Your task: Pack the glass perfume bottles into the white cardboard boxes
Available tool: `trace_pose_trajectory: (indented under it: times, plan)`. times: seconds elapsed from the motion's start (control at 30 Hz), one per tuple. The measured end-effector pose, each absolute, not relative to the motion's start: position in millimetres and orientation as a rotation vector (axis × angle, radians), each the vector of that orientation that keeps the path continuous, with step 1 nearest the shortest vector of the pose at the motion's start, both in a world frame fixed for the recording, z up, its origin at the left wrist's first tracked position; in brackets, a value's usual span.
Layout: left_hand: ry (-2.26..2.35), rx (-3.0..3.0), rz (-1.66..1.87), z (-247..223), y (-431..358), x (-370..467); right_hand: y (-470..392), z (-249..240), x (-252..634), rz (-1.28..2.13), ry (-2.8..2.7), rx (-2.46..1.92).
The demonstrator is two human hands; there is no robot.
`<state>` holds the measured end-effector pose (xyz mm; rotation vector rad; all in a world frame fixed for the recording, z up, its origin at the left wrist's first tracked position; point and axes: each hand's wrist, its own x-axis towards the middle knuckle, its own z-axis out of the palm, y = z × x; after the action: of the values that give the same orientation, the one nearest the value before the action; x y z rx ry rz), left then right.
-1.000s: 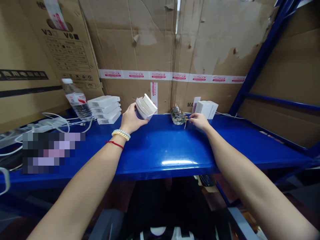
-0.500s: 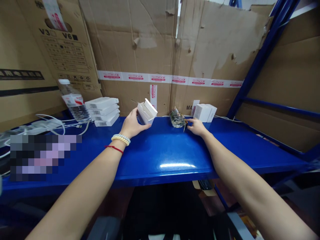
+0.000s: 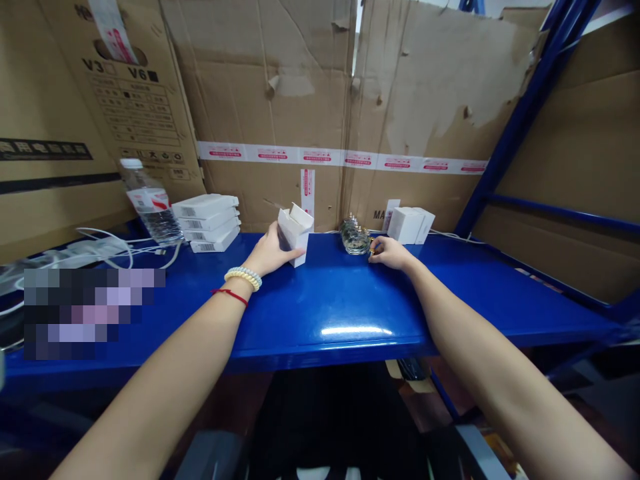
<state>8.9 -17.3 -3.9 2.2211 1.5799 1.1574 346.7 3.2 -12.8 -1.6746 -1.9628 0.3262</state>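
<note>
My left hand is closed round a white box whose top flaps stand open, held upright over the blue shelf. To the right, my right hand pinches a small gold and dark item, too small to make out fully. Just left of those fingers stands a row of clear glass bottles with metallic tops. Behind my right hand are white boxes, side by side and closed.
At the left, several flat white boxes are stacked beside a water bottle and white cables. Cardboard lines the back. A blue post rises at the right.
The open box in my left hand has turned more upright and come slightly lower. My right fingers have drawn together around the small gold item beside the bottles.
</note>
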Motion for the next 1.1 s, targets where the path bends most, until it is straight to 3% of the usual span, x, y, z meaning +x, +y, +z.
trace_pose_trajectory:
  times: [0.27,0.53,0.73,0.83,1.1]
  plan:
    - [1.599,2.106,1.002,-18.2,-4.1,1.2,-9.0,-1.7,322.8,0.613,-2.144,-1.493]
    - [1.622,2.113,0.977,-15.8,-5.1,1.2,-9.8,6.1,329.8,0.815,-1.85,-1.247]
    - [1.629,2.164,1.021,-22.0,2.5,-3.9,-2.5,5.5,349.1,0.297,-1.829,-1.755]
    - [1.676,2.146,0.998,-23.8,4.6,-4.6,0.2,1.0,355.9,0.241,-1.852,-1.955]
    - [1.707,2.034,0.991,-19.7,7.0,-7.2,2.8,-3.1,349.0,0.02,-1.837,-1.715]
